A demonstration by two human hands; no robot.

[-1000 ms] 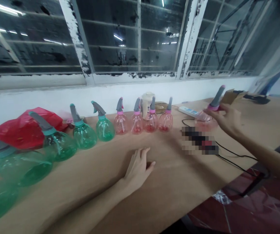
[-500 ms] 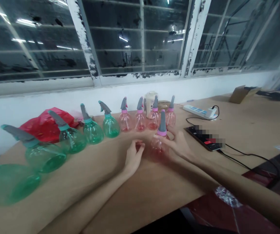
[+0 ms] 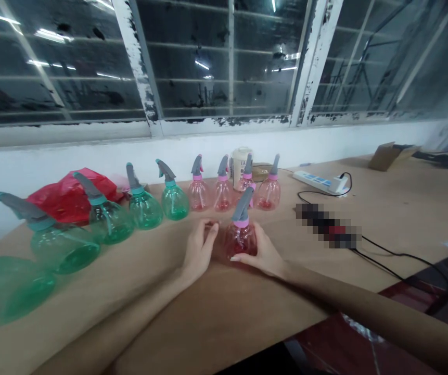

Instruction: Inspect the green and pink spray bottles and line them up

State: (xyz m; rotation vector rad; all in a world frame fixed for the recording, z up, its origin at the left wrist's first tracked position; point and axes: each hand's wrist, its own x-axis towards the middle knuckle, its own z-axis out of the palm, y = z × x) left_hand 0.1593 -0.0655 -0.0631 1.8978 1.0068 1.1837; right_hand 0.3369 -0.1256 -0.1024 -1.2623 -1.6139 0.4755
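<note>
A pink spray bottle (image 3: pixel 242 237) with a grey trigger head stands near the middle of the table. My right hand (image 3: pixel 265 252) is wrapped round the right side of its body, thumb across the front. To the left of that bottle, a small gap away, is my left hand (image 3: pixel 200 250), its fingers curled in loosely towards the thumb with nothing visible in them. Behind stand several more pink spray bottles (image 3: pixel 269 194) in a row. Several green spray bottles (image 3: pixel 175 200) continue the line leftwards, the nearest cut off by the frame edge.
A red plastic bag (image 3: pixel 67 195) lies behind the green bottles. At the back, a pale printed cup (image 3: pixel 240 159) stands by the wall. To the right are a white power strip (image 3: pixel 319 180), a partly blurred-out phone (image 3: pixel 327 226) with black cables, and a cardboard box (image 3: pixel 383 157).
The held pink spray bottle has come left and slightly down, its head turning. My right hand has shifted from its neck to lower on the body. My left hand has moved slightly left.
</note>
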